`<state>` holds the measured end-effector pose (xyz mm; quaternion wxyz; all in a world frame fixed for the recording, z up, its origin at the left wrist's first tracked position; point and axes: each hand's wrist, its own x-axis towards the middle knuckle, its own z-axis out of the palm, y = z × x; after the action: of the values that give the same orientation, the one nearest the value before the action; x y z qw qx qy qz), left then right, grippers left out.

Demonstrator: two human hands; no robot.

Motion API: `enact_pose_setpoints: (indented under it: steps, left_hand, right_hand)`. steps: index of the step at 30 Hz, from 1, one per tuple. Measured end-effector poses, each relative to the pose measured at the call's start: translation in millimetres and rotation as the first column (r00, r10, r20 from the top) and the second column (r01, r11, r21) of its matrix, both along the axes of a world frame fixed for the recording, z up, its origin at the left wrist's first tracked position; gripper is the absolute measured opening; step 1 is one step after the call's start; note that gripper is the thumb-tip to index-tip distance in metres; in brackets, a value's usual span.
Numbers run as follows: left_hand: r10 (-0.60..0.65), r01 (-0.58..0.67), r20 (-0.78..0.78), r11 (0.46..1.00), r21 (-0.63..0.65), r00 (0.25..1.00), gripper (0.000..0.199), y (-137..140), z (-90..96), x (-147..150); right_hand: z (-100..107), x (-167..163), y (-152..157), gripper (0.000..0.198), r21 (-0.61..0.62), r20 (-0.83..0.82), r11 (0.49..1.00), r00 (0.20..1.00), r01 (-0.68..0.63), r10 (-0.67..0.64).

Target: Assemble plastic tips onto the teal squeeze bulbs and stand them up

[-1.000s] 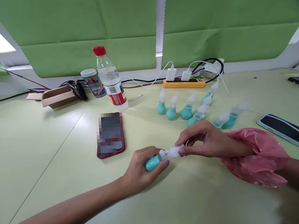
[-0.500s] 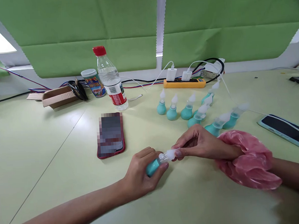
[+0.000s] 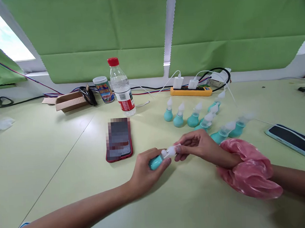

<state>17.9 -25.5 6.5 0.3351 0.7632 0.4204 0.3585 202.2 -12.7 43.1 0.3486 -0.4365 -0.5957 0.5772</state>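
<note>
At the lower centre of the frame, a teal bulb nasal aspirator (image 3: 156,162) is held above the pale tabletop (image 3: 199,200), tilted so that its nozzle is directed toward the upper right. The teal bulb is wrapped by the left hand (image 3: 145,169), with the thumb pressed along its near side and the fingers curled over the far side. The white tip (image 3: 171,151), at the end of the short clear neck, is pinched between the thumb and fingers of the right hand (image 3: 199,146); whether it is fully seated cannot be told. The right wrist is encircled by a crumpled pink plastic cuff (image 3: 251,173).

Just beyond the right hand, right of centre, more teal aspirators (image 3: 178,120) are grouped on the tabletop, some upright at the left of the group, others leaning to the right. Behind them, a yellow power strip (image 3: 191,91) is fitted with two white charger plugs (image 3: 178,82). Left of centre, a red-cased phone (image 3: 119,140) is laid flat, its screen partly pixelated. Above it, a red-capped water bottle (image 3: 122,95) is placed beside a printed canister (image 3: 104,90). At the right edge, a phone in a light teal case (image 3: 293,141) is crossed by a white cable.
</note>
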Motion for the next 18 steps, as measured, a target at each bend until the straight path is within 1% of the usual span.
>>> enact_pose_setpoints:
  steps: [1,2,3,4,5,6,8,9,10,11,13,14,16,18]
  left_hand:
    - [0.042,-0.040,0.061,0.998,-0.045,0.997,0.024,2,-1.8,0]
    - [0.087,-0.076,0.129,0.994,-0.084,0.988,0.032,4,-3.8,0]
    - [0.125,-0.104,0.193,0.988,-0.115,0.973,0.041,5,-5.9,0]
    - [0.146,-0.114,0.244,0.984,-0.139,0.959,0.049,6,-7.7,0]
    - [0.152,-0.111,0.282,0.982,-0.153,0.947,0.054,6,-9.1,-1]
    - [0.138,-0.093,0.306,0.983,-0.157,0.942,0.058,6,-10.0,-1]
    - [0.075,-0.033,0.318,0.990,-0.136,0.945,0.060,4,-10.1,-2]
    - [0.039,-0.002,0.310,0.993,-0.119,0.950,0.061,2,-9.6,-2]
    - [0.009,0.023,0.297,0.994,-0.105,0.955,0.059,1,-8.9,-3]
    - [-0.013,0.041,0.281,0.995,-0.094,0.960,0.058,0,-8.0,-3]
    - [-0.037,0.060,0.253,0.995,-0.080,0.967,0.054,-1,-6.3,-4]
    - [-0.044,0.064,0.243,0.995,-0.074,0.969,0.053,-1,-5.4,-4]
    - [-0.061,0.076,0.225,0.995,-0.059,0.972,0.050,-1,-3.6,-3]
    - [-0.077,0.089,0.210,0.995,-0.045,0.975,0.047,-1,-1.7,-3]
  right_hand:
    - [8,-2,3,0.022,0.060,0.035,0.998,0.999,0.018,-0.020]
    - [17,-4,7,0.022,0.145,0.079,0.989,0.996,0.035,-0.046]
    - [28,-6,12,0.021,0.264,0.127,0.963,0.988,0.052,-0.088]
    - [38,-7,17,0.020,0.416,0.156,0.903,0.970,0.106,-0.185]
    - [49,-9,22,0.019,0.547,0.173,0.825,0.945,0.140,-0.276]
    - [58,-11,27,0.018,0.635,0.193,0.759,0.922,0.144,-0.336]
    - [71,-16,38,0.018,0.743,0.291,0.661,0.841,0.102,-0.457]
    - [74,-19,43,0.018,0.771,0.352,0.634,0.785,0.066,-0.510]
    - [75,-23,48,0.018,0.783,0.418,0.622,0.719,0.025,-0.556]
    - [74,-27,53,0.018,0.781,0.483,0.624,0.648,-0.016,-0.588]
    - [70,-36,63,0.020,0.745,0.601,0.661,0.518,-0.088,-0.609]
    - [67,-39,68,0.022,0.726,0.643,0.678,0.466,-0.117,-0.608]
    - [61,-44,79,0.025,0.699,0.691,0.696,0.401,-0.161,-0.601]
    - [56,-48,89,0.025,0.680,0.716,0.708,0.378,-0.190,-0.586]
